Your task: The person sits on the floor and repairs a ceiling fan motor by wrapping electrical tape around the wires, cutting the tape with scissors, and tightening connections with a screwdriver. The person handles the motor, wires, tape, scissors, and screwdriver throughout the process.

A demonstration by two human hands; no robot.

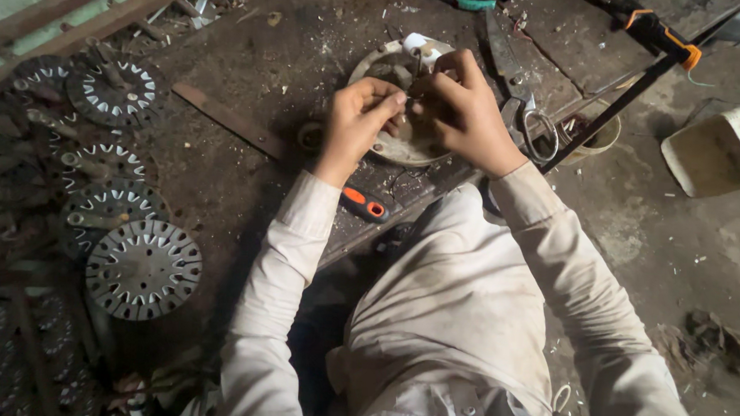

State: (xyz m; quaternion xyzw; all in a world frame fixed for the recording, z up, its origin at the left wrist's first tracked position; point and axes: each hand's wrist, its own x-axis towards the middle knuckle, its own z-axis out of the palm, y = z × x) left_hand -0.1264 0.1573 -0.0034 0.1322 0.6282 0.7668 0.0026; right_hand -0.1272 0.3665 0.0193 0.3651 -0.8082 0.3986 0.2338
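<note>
the left hand (359,118) was curled tight, thumb and forefinger pinched together on something thin at the middle of the round disc (401,101); what lay in that grip was too small and too dark to make out, perhaps a strand of wire. the right hand (466,112) met it from the other side, fingers bunched and closed over the same spot, knuckles up, so its grip was shut too, though what it held was hidden. both hands touched over the disc's centre.

as a judgement, the work on this disc looked mid-way: the piece was still on the table (247,169) under the fingers, not set aside, and the hands covered the part being worked, so how much was done could not be told.

the disc itself was pale, round and dish-like, dusty grey, with a white scrap at its far rim. it lay near the table's front edge, straight ahead of the person.

outward, scissors (520,94) lay just right of the right hand. an orange-and-black tool handle (365,204) sat below the left wrist. a clamp with orange tips (660,33) crossed the far right corner. to the left, a stack of slotted metal discs (143,269) with tooth-shaped cuts lay piled, well apart from the hands. a pale tub (718,148) stood on the floor to the right.
</note>
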